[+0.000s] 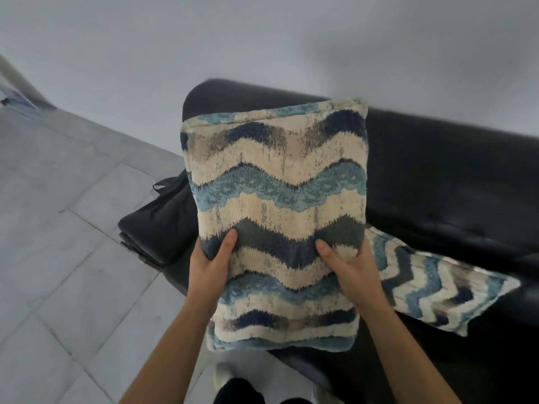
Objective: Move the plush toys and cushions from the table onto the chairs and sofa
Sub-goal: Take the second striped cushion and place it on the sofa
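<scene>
Two hands hold one cushion (277, 182), patterned in wavy bands of cream, light blue and dark blue, upright in the air in front of the person. The left hand (211, 265) grasps its left edge and the right hand (347, 266) grasps its right edge, both about halfway down. Each thumb presses into the front fabric, while the other fingers are hidden behind the cushion.

The cushion hangs over the left end of a black sofa (452, 176) and covers much of the seat and backrest there. Whether its lower edge touches the seat cannot be told.

A second cushion (437, 287) with the same pattern lies flat on the sofa seat just to the right. Its near corner is tucked behind the held cushion and the right hand.

At the sofa's left end sits a dark bundle (157, 228) of black fabric with a small loop sticking up. Part of it is hidden by the held cushion.

A grey tiled floor (73, 228) spreads to the left, and a plain pale wall (262, 39) rises behind the sofa. A white shoe (223, 374) shows at the bottom, close to the sofa's front edge.
</scene>
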`<action>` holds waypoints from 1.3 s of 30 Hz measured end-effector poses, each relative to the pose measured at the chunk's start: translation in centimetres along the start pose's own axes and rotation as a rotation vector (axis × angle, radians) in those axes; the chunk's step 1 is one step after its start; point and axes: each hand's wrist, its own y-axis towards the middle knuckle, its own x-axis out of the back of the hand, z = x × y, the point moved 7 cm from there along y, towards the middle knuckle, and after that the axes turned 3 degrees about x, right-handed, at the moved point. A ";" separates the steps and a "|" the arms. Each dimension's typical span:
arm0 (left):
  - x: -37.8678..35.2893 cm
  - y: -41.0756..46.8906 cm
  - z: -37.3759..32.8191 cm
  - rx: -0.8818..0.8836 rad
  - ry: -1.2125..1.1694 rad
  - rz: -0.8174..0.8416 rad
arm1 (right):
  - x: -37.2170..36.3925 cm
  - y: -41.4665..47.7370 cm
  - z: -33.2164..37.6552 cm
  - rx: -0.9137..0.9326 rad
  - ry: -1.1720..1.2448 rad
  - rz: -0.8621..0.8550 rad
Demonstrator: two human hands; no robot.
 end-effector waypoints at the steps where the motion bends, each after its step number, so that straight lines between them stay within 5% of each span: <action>1: 0.1 2.4 0.1 0.004 0.010 0.024 | -1.0 1.4 -0.1 0.008 -0.025 -0.013; 6: -0.7 15.4 2.3 0.119 0.029 0.269 | -6.9 7.7 -2.1 0.014 -0.107 -0.191; 9: 0.0 23.0 2.5 0.048 0.415 0.323 | -11.3 10.6 -3.4 -0.051 -0.109 -0.319; 11: 0.0 27.6 -0.2 -0.372 0.813 0.270 | -14.9 13.1 -3.9 -0.043 -0.226 -0.354; 13: -1.8 30.0 -3.8 -0.902 0.964 0.291 | -18.8 15.8 -4.9 -0.054 -0.370 -0.335; 15: -4.4 31.3 -5.5 -1.302 1.055 0.455 | -22.0 18.3 -6.1 -0.046 -0.533 -0.305; 17: -7.0 33.3 -5.0 -1.487 1.340 0.651 | -24.4 20.3 -6.7 0.000 -0.729 -0.241; 20: -8.3 36.9 -2.8 -1.330 1.631 0.806 | -26.4 22.0 -6.9 0.045 -0.869 -0.145; 23: -8.8 39.3 -0.4 -1.047 1.395 0.894 | -25.1 22.9 -8.5 0.037 -0.896 -0.109; 27: -9.4 42.7 3.6 -0.741 1.087 1.022 | -18.7 23.0 -14.5 -0.194 -1.275 -0.079; 29: -10.1 45.3 5.5 -0.694 1.039 1.029 | -16.8 23.9 -17.1 -0.180 -1.342 -0.153; 33: -12.3 51.3 10.9 -0.891 1.186 0.849 | -18.0 28.8 -23.4 -0.031 -1.360 -0.212; 39: -13.7 58.4 22.8 -0.722 1.470 0.868 | -19.2 32.6 -39.5 -0.397 -1.118 0.035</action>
